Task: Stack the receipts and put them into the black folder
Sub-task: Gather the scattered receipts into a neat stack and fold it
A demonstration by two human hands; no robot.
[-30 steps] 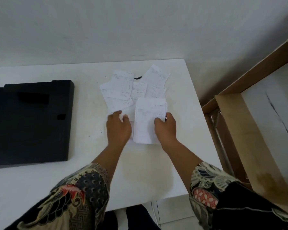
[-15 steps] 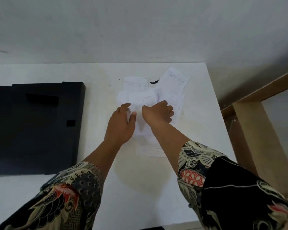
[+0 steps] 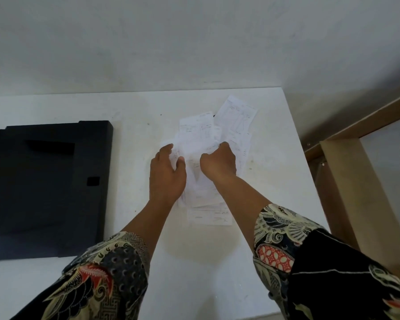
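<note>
Both hands have moved from the near stack up into the loose receipts (image 3: pixel 195 132). The right hand (image 3: pixel 218 163) is now fisted on one sheet, the left hand (image 3: pixel 166 174) half-open (pressing paper flat). Gathering continues; the black folder (image 3: pixel 49 188) lies untouched on the bench (image 3: pixel 134 116), left of both.

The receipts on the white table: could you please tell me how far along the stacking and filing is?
Done: a partial pile of receipts lies between the wrists. In hand: the left hand and right hand are gathering more slips from the spread; loose receipts are not yet squared in. Left: finishing the stack and moving it to the black folder, which lies to the left with no paper visible on it.
</note>
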